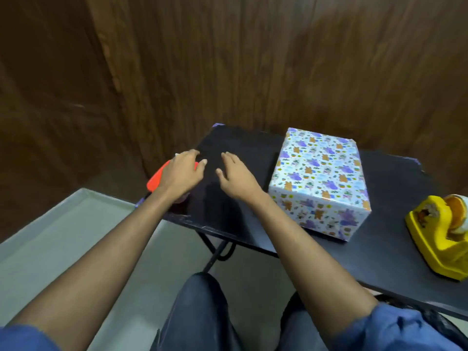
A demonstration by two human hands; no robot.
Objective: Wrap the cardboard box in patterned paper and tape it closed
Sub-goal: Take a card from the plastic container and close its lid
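Resting both hands beside the wrapped box (pixel 320 182) on the tabletop (pixel 395 239).
We lay our left hand (pixel 181 173) on a red object (pixel 158 179) at the left edge, fingers relaxed; our right hand (pixel 236 177) lies flat, fingers straight; the box sits upright, corner toward us, tape dispenser (pixel 442 235) right.

One desk (pixel 395 252), black. On it: one wrapped box (pixel 320 182) at 2 o'clock, one yellow tape dispenser (pixel 435 239) at 3 o'clock, one red object (pixel 158 179) at 10 o'clock, partly hidden. Two hands: left hand (pixel 181 172), right hand (pixel 236 177), both near centre.
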